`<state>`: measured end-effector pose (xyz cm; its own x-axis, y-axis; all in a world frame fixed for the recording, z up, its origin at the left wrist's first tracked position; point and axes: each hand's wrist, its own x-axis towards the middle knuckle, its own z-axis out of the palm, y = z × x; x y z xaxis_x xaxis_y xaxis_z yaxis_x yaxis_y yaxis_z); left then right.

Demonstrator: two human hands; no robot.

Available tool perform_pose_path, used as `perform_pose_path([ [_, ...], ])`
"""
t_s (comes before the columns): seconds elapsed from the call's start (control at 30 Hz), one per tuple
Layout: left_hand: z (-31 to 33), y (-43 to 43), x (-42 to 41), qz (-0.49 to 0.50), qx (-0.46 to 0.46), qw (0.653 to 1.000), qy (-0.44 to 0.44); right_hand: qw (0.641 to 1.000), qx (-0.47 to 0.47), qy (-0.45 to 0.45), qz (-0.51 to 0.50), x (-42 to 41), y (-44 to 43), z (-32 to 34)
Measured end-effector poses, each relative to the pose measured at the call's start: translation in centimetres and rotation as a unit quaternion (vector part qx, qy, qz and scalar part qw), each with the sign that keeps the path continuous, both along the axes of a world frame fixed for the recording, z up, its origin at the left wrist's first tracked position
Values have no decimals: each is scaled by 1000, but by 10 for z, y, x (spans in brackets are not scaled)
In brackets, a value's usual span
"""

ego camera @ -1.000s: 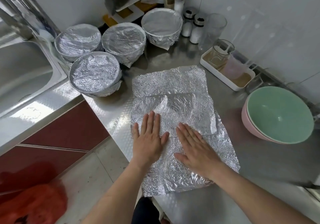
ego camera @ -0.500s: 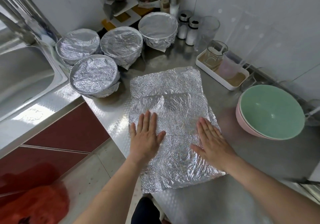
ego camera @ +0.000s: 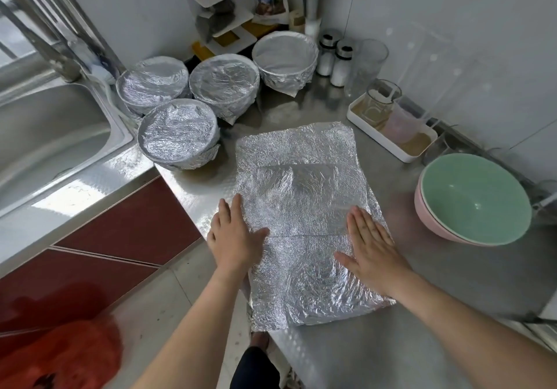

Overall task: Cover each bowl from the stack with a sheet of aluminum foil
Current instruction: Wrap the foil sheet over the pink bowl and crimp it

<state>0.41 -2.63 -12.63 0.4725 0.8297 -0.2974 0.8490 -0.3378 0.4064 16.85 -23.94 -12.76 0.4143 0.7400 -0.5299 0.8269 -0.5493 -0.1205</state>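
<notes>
At six o'clock, the left hand and right hand lie flat, apart, on opposite edges of the foil sheets, likely smoothing them; uncovered bowls sit at three o'clock.

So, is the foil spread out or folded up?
Spread out: the foil lies flat on the counter, left hand and right hand pressing its sides.

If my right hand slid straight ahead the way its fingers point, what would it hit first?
Beyond the foil sheet under the right hand, probably the rightmost foil-covered bowl; depth is unclear.
</notes>
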Motion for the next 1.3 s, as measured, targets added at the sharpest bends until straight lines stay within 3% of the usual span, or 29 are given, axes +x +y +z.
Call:
perform_pose_path([
  [0.13,4,9,-8,52,-38,994,-83,1000,5,-6,-6,0,1,-1],
  [0.27,5,13,-10,122,-106,983,-82,997,46,-7,-61,-4,3,2],
  [0.4,10,20,-11,152,-129,979,-50,959,129,-46,-247,-5,1,5],
  [0.5,15,17,-8,129,-129,983,-31,930,148,-75,-328,-4,-2,6],
  [0.73,23,9,4,120,-103,981,-113,828,218,62,-513,5,1,9],
  [0.93,51,14,-1,64,35,983,-168,745,259,235,-567,-18,16,22],
  [1.2,85,45,-4,80,110,961,-240,720,246,342,-551,-51,53,21],
  [1.3,95,60,10,69,106,958,-259,692,249,356,-576,-55,70,16],
])
